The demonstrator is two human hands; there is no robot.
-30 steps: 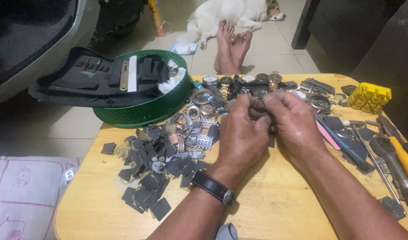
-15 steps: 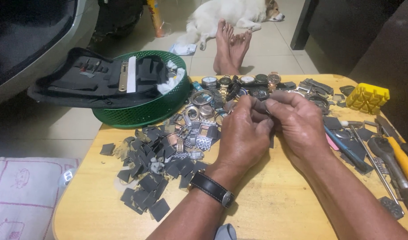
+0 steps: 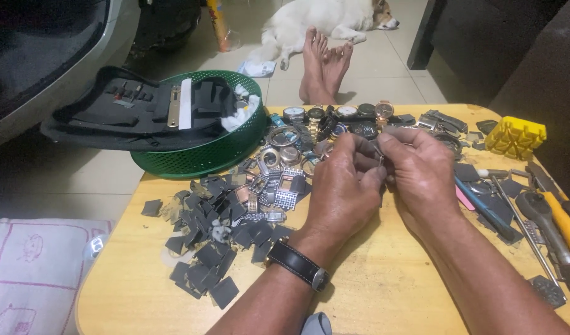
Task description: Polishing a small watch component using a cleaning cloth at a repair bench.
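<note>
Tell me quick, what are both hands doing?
Left hand: closed, fingertips pinching a small metal piece.
Right hand: closed, pinching the same small metal piece from the other side.

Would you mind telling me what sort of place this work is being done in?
Most likely a home watch-repair spot, not a shop: a low wooden table strewn with wristwatches and dark strap pieces, hand tools at the right, and a dog lying on the tiled floor beyond.

I'm at home on a tiled floor: my dog (image 3: 325, 22) sprawls at twelve o'clock, watches (image 3: 338, 113) and tools crowd my low wooden table (image 3: 384, 285).
</note>
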